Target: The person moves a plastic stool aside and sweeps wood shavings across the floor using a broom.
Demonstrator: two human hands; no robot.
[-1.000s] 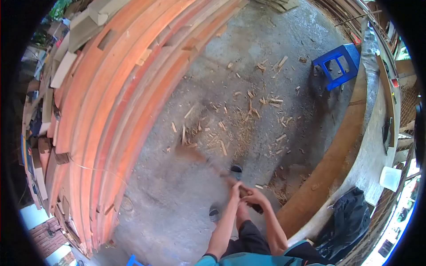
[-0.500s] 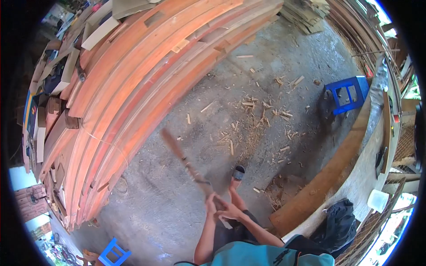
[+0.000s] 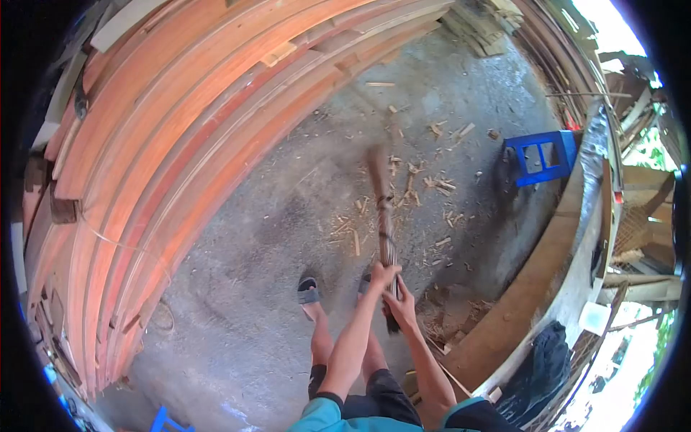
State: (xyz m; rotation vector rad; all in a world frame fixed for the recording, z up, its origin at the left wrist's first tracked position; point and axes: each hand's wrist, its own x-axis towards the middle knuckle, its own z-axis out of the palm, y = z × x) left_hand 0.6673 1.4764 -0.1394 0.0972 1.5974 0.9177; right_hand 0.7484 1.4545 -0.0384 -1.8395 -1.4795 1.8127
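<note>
Both my hands grip a long brown stick broom [image 3: 386, 219], a bundle bound at several points along its length. My left hand [image 3: 384, 276] is wrapped round it on the upper side, farther along. Closer to my body, my right hand [image 3: 402, 305] closes on it beside its dark near end. The far end is smeared by motion and points away from me over the concrete floor [image 3: 245, 302]. Around that end and to its right lie scattered wood chips and shavings [image 3: 410, 189].
Long reddish planks [image 3: 209, 122] are stacked along the left. A blue plastic stool [image 3: 541, 157] lies at the right, near a wooden board [image 3: 504, 309]. Beside me on the right is a black bag [image 3: 536, 374]. Part of another blue stool [image 3: 169, 421] shows at bottom left.
The broom's far end has swung from the left, near the planks, rightward to the wood chips. Both hands have moved right and forward with it. My view has turned somewhat, and both feet now show.
</note>
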